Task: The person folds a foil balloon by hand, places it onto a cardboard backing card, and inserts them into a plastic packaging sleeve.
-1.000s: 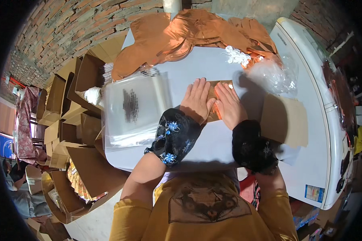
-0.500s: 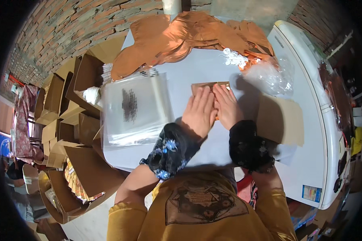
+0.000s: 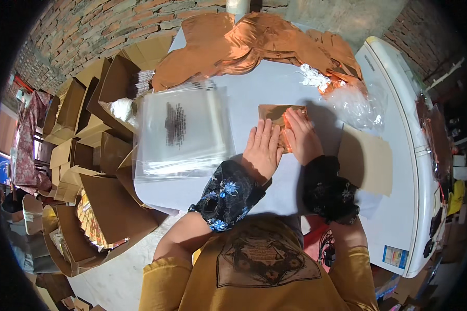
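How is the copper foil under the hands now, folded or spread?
Folded, it appears: the copper foil forms a small, straight-edged packet beneath the left hand and right hand, unlike the broad, rounded foil sheets beyond.

This looks like a small packing workshop, perhaps in a home: open cardboard boxes crowd the left, stacked clear bags and heaped copper foils lie on the worktop, a bare brick wall shows upper left, and a white fridge-like appliance fills the right.
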`<state>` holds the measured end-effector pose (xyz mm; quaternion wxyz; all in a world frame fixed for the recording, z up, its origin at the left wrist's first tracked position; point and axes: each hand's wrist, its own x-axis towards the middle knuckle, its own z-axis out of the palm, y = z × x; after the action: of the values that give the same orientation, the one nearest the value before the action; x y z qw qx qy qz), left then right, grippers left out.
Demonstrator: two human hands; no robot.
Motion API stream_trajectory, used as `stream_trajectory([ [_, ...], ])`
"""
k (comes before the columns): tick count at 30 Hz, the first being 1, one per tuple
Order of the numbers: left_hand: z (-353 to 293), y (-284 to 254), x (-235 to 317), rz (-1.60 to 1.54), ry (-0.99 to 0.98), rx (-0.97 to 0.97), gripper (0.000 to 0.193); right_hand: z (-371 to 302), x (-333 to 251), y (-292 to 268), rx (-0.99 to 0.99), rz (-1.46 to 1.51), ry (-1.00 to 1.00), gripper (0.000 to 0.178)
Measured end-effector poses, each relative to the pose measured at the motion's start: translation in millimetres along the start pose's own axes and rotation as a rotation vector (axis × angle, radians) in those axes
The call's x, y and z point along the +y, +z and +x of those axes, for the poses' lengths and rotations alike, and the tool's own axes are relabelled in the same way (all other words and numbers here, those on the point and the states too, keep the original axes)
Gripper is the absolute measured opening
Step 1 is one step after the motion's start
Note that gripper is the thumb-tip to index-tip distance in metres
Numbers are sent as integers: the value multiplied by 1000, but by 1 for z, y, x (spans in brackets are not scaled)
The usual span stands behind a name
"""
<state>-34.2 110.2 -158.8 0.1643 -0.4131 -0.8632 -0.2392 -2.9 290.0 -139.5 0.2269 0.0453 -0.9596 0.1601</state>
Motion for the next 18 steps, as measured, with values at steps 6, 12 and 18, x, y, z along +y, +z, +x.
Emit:
stream_trajectory([
  [6, 2, 0, -2, 27, 31, 0, 59, -1, 5, -2, 1, 7, -7, 44],
  [12, 2, -4, -5, 14, 60, -20, 54, -4, 9, 2, 2, 14, -13, 47],
  [18, 5, -6, -5, 89, 106, -45, 50, -5, 18, -1, 9, 64, 7, 47],
])
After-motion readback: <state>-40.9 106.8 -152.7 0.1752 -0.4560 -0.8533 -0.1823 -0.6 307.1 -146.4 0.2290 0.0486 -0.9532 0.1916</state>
